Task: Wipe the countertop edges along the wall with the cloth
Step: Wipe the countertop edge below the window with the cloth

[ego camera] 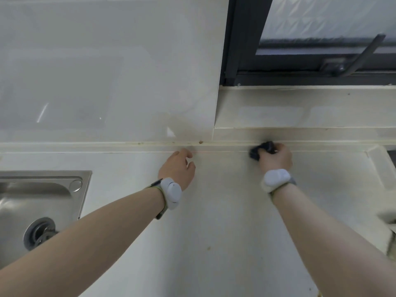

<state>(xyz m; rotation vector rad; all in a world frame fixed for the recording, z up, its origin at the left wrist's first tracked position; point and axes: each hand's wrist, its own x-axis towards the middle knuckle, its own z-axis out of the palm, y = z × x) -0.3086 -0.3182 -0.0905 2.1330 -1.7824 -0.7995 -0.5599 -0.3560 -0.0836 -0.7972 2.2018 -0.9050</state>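
Right hand (275,158): grip clamping dark cloth (262,149), which is bunching beyond the fingers against the desk (214,211) rear edge. Left hand (177,169): grip apart, resting.

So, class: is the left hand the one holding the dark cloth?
No: the right hand grips the cloth at the wall edge; the left hand holds nothing.

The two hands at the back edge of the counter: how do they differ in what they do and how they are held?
The right hand grips a dark cloth against the back edge; the left hand holds nothing. The right hand's fingers curl round the cloth; the left hand's are loosely bent, tips at the edge. The left hand is nearer the sink; the right is below the window. Both wear a white wrist device.
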